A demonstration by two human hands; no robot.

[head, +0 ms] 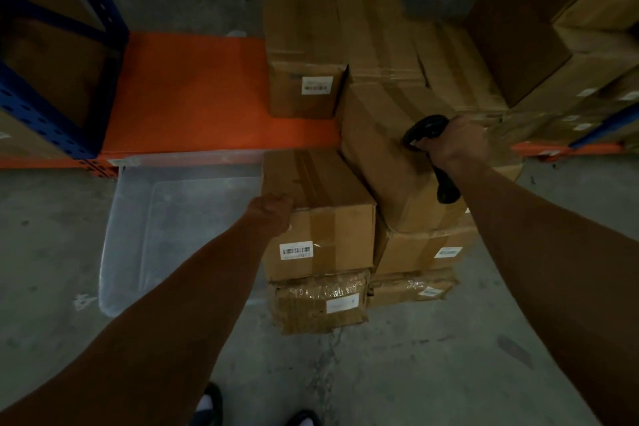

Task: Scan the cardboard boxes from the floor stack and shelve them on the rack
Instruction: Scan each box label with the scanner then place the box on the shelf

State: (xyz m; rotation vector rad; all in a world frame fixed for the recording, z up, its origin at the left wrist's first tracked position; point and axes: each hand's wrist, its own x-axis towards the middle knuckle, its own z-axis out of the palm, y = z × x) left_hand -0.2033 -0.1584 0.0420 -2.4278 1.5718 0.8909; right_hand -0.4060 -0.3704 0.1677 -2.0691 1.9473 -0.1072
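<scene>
Your left hand (273, 213) grips the near left edge of the top box (320, 214) on the floor stack (321, 301), in the middle of the frame. Its barcode label (296, 250) faces you. Your right hand (456, 142) is wrapped around a black scanner (427, 130), resting on a tilted box (390, 156) just right of the first one. The orange rack shelf (193, 93) sits in the upper left, with one box on the shelf (304, 45) beside its bare part. A clear plastic bin (166, 228) lies on the floor at the left.
</scene>
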